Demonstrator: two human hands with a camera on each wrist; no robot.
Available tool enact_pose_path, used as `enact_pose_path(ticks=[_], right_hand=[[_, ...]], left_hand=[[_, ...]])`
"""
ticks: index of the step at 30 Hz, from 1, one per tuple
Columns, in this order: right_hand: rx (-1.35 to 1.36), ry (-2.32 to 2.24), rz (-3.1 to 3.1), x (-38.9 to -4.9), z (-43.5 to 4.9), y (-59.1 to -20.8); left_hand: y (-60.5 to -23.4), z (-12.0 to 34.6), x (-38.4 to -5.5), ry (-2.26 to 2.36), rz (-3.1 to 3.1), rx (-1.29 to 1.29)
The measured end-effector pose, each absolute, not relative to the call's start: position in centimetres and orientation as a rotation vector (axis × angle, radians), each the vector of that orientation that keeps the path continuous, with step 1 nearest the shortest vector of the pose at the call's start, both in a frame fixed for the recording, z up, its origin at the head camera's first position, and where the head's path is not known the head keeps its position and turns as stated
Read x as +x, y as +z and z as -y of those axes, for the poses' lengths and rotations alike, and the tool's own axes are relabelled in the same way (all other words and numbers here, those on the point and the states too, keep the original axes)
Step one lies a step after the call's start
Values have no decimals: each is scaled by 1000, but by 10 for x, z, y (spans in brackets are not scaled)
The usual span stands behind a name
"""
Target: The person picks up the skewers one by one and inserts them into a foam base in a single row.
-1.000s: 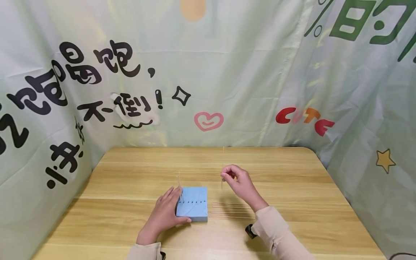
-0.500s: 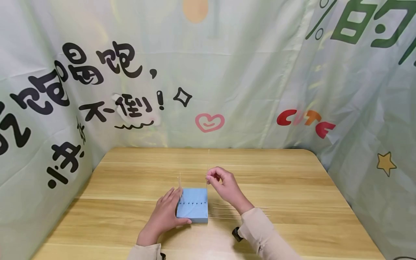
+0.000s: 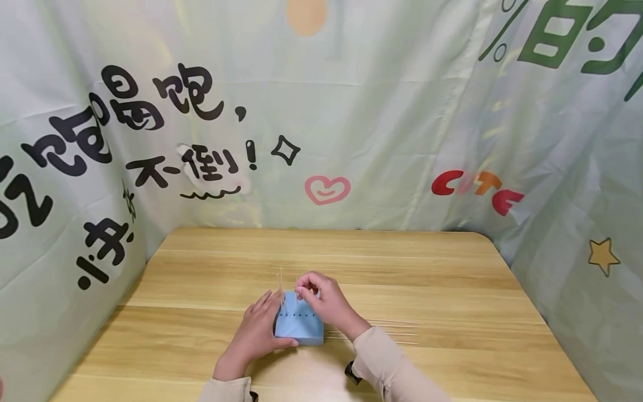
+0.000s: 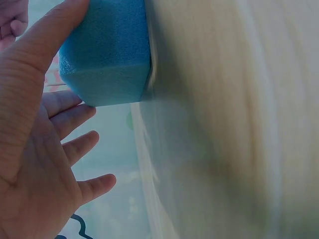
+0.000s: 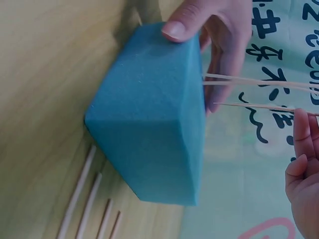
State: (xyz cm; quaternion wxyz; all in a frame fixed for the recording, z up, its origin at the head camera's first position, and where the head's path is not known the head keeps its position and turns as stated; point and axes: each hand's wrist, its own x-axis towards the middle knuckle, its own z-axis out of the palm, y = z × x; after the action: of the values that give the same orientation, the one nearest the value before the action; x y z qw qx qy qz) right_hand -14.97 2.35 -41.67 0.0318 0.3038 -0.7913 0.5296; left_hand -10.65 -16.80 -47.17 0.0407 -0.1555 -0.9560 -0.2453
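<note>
A blue foam block (image 3: pixel 307 333) sits on the table, with a row of small dark holes along its top. My left hand (image 3: pixel 249 336) grips the block's left side, thumb on the near face; its outer fingers are spread in the left wrist view. Two thin bamboo skewers (image 5: pixel 249 81) stand in the block near that hand. Above the block, my right hand (image 3: pixel 329 301) pinches another skewer (image 5: pixel 256 106) between thumb and fingers. The tip of this skewer points down at the block's top, close over it, beside the standing pair.
Several loose skewers (image 3: pixel 394 326) lie side by side on the wooden table (image 3: pixel 427 279), right of the block and partly under the right forearm. A printed cloth (image 3: pixel 382 139) hangs behind the table and along its sides.
My right hand has moved left with the pinched skewer, from right of the block to above it, and has come lower. The left hand and the block hold their place.
</note>
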Motion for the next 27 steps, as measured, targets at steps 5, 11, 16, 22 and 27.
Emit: enact_pose_path(ticks=[5,11,16,22,27], right_hand=[[963,1630,2437,-149,-21,-420],[989,1606,2388,-150,-20,-424],[1019,1580,2363,-152,-20,-430],[1055,1522,2350,-153,-18,-438],[1086,1484,2373,-152,-18,-445]], left_hand=[[-472,167,-107,-759,2940,-478],[-473,167,-107,-758,2933,-481],[-474,168,-107,-762,2930,-481],[-474,168,-107,-764,2927,-480],[-474,168,-107,-761,2923,-478]])
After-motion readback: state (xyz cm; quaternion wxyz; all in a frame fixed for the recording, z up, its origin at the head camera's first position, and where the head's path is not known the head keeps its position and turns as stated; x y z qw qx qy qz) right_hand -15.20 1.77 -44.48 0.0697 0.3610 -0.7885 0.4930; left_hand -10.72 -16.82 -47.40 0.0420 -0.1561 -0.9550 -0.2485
